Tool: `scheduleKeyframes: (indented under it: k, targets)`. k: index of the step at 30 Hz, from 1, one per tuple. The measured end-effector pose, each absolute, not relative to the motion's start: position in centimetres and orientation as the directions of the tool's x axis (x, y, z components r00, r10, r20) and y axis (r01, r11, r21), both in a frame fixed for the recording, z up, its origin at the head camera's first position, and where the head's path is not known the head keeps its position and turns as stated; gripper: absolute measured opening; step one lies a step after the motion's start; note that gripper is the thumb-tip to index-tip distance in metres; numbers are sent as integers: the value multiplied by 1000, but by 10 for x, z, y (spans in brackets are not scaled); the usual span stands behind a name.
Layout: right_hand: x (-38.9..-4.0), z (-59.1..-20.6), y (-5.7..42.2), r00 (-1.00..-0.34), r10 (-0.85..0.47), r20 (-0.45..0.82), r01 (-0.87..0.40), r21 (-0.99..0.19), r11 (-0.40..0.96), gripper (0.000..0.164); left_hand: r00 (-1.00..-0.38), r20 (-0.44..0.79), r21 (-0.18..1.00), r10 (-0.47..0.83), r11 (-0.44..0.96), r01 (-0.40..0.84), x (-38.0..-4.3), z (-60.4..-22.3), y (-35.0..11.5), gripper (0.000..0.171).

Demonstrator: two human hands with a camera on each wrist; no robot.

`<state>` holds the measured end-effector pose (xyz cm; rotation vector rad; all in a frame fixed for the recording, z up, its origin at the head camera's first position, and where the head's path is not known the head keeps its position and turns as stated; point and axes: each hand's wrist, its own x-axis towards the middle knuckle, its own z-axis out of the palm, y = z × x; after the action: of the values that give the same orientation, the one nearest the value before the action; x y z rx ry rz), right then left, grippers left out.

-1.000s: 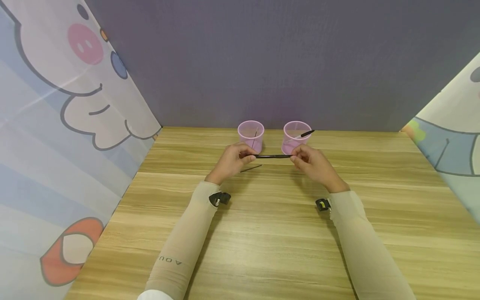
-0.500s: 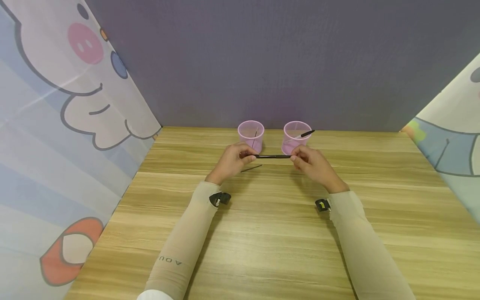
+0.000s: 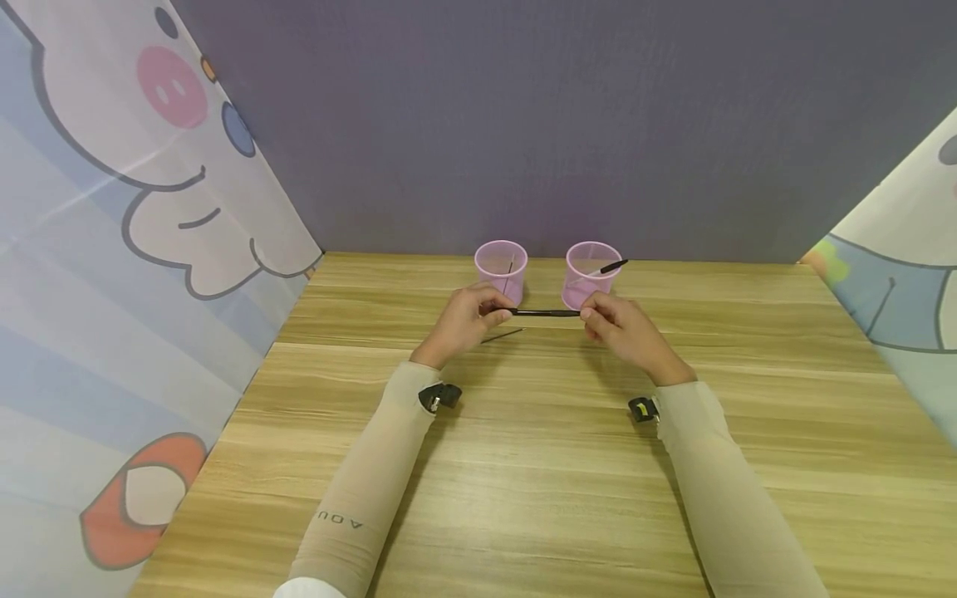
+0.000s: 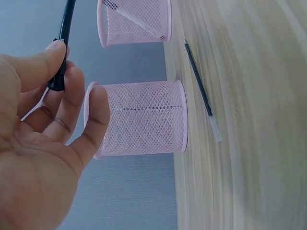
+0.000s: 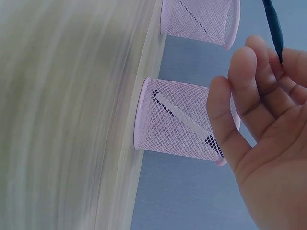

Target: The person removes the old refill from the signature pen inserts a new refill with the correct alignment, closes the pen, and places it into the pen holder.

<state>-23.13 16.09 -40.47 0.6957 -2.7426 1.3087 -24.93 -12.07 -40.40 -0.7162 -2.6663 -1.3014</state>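
A black pen (image 3: pixel 546 313) is held level above the table between both hands. My left hand (image 3: pixel 465 322) pinches its left end, the clip end, between thumb and fingers, as the left wrist view shows. The tapered right end is pinched by my right hand (image 3: pixel 624 328). Below the pen, near the left hand, a thin dark pen refill (image 4: pixel 199 79) with a clear end lies on the wood. Behind the hands stand two pink mesh pen cups. The left cup (image 3: pixel 499 260) has a thin dark refill in it; the right cup (image 3: pixel 593 257) holds a white pen (image 5: pixel 182 117) with black ends.
The wooden table (image 3: pixel 523 465) runs back to a dark grey panel (image 3: pixel 561 124). A cartoon-printed curtain (image 3: pixel 149 291) borders the left side, and another printed sheet (image 3: pixel 905 291) stands at the right. Small black wrist cameras sit at both cuffs.
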Motion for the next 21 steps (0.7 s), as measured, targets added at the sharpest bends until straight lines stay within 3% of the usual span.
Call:
scheduleKeyframes:
  k: [21]
  targets:
    - [-232,-405,160,-896,-406,179,-397,-731,555,29,-881,284,714,377,530,457,-248,-403,-120,10]
